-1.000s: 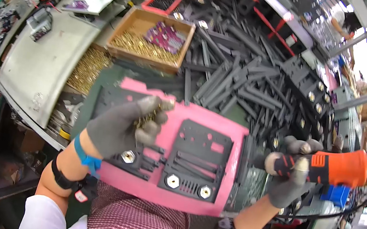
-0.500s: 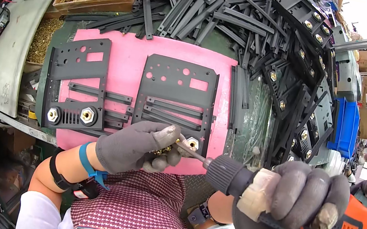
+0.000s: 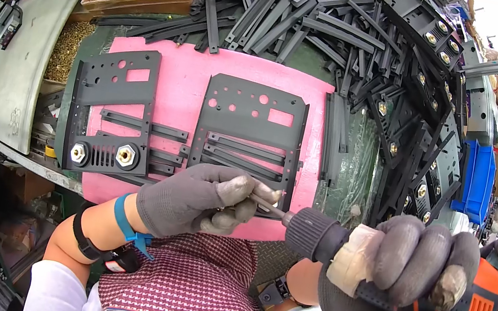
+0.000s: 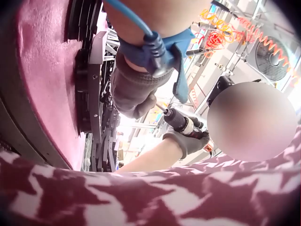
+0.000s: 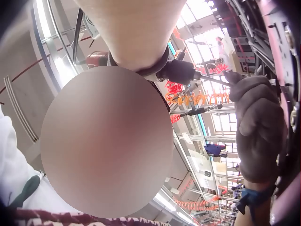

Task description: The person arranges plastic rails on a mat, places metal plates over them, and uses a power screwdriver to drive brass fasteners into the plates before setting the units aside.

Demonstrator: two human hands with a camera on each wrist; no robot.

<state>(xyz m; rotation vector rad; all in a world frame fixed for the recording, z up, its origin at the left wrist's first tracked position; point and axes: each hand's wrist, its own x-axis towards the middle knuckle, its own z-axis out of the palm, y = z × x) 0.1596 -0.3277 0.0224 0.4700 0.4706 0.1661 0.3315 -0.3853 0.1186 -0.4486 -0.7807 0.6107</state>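
My gloved right hand (image 3: 404, 274) grips an orange and black power screwdriver (image 3: 494, 305), its chuck (image 3: 309, 231) turned toward my other hand. Beige tape wraps the tool's front. My gloved left hand (image 3: 199, 200) has curled fingers around small brass screws, now mostly hidden inside the glove. Its thumb and fingertips meet at the end of the steel bit (image 3: 270, 207); the right wrist view also shows the bit (image 5: 214, 80) reaching these fingers. Below the hands lie two black metal panels, a left panel (image 3: 117, 87) with two hex nuts (image 3: 126, 156) and a right panel (image 3: 251, 120) partly covered by my left hand.
A pink foam mat (image 3: 184, 72) lies under the panels and several black strips (image 3: 243, 148). Behind it spreads a heap of black strips (image 3: 278, 19). A cardboard box (image 3: 103, 2) of brass screws stands back left; a blue bin (image 3: 475, 180) is at right.
The screwdriver has swung from the right side to my left hand, its bit now at the fingertips. My left hand has moved lower, and its brass screws have gone out of sight.
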